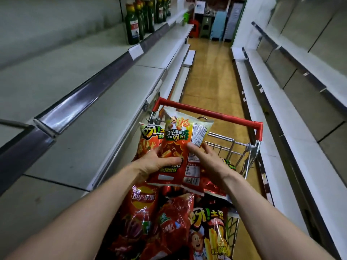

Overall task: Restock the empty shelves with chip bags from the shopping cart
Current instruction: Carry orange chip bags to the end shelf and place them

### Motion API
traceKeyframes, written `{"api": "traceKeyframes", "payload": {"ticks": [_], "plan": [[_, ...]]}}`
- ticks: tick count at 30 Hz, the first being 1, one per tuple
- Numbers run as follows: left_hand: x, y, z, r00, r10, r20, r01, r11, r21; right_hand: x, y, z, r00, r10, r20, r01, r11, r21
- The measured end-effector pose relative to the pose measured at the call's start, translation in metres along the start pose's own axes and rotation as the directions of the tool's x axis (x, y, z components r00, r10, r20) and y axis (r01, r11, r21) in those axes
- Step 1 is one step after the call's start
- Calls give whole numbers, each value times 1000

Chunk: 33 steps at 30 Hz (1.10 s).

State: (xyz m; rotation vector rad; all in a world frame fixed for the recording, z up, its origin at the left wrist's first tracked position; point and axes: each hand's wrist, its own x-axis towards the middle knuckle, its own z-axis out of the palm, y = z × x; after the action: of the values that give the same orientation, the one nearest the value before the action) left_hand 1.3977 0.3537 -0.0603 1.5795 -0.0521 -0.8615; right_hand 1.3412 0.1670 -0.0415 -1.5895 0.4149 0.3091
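A wire shopping cart (206,112) with a red rim stands on the yellow-brown floor (210,77) of a narrow aisle. It is heaped with red chip bags (174,220) (a Lay's bag (143,209) lies at its left side). The grey left shelves (84,117) run just beside it, and dark green bottles (133,29) stand in a row on an upper one. White right shelves (266,128) line the other side.

Bags (169,228) in cart (257,128); shelves (93,119) L/R
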Motion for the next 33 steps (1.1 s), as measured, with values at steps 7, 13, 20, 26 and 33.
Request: {"api": "traceKeyframes", "payload": {"ticks": [7,13,20,26,33], "plan": [[-4,2,-4,995,-3,98,8,999,-50,12,4,11,990,-142,-17,143,988,62],[8,-7,-8,999,31,14,-28,983,-179,19,1,10,995,-86,43,81,992,97],[8,5,-8,998,-62,26,63,995,-77,20,8,-2,980,1,-200,-10,999,-44],[4,32,-21,969,-197,149,205,978,-41,6,7,-24,900,-436,-14,191,423,-886],[3,42,-36,988,-95,125,116,978,-174,3,-10,-19,935,-348,67,327,775,-540]]}}
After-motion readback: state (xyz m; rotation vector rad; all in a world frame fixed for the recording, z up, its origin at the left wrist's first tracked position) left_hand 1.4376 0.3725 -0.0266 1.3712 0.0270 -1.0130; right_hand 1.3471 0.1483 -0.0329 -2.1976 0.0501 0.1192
